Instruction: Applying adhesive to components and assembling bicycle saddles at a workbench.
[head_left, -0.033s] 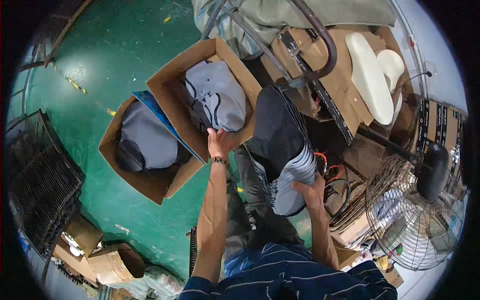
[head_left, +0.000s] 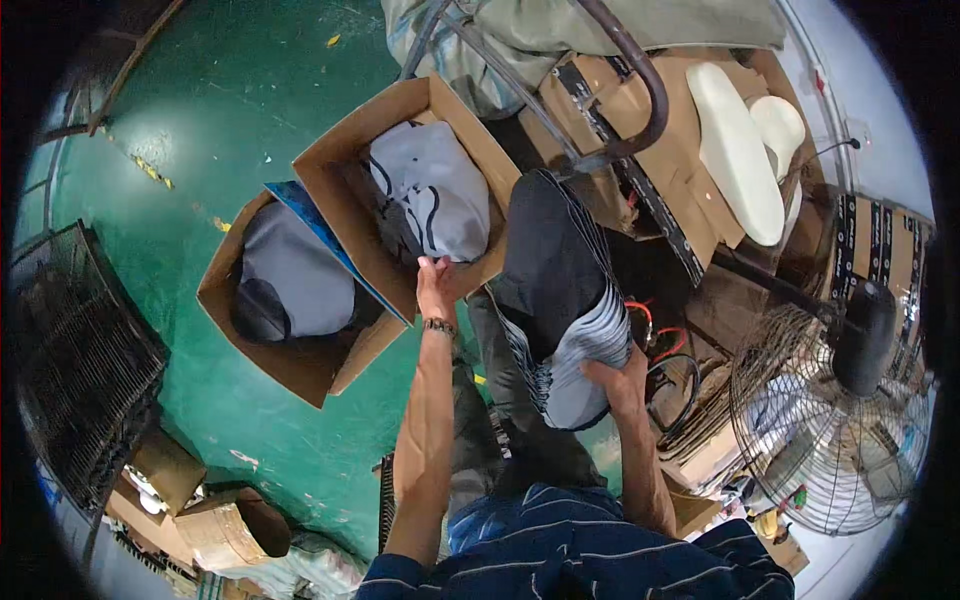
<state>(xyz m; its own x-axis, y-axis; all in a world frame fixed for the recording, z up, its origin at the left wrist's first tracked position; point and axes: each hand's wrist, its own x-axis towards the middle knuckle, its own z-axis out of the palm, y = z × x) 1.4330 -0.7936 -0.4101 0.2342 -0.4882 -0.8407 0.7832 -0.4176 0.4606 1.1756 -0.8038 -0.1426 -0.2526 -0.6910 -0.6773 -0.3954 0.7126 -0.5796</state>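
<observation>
My left hand (head_left: 436, 288) grips the near wall of an open cardboard box (head_left: 340, 150), its fingers hooked over the rim. Inside that box lie grey fabric-like pieces (head_left: 450, 180) with black curved markings. My right hand (head_left: 620, 382) is closed on the near end of a thick stack of thin black-and-grey sheets (head_left: 545, 270). The stack has rounded ends and fanned, layered edges. It leans just right of the box, over my legs. Some of my right fingers are hidden behind the stack.
A second cardboard box (head_left: 235, 290) with grey and black pieces adjoins the first on the left. A bent metal tube frame (head_left: 655, 100) stands beyond the stack. White saddle-shaped pieces (head_left: 735, 160) lie on cardboard at right, near a fan (head_left: 830, 430). A black slatted rack (head_left: 80, 350) is far left.
</observation>
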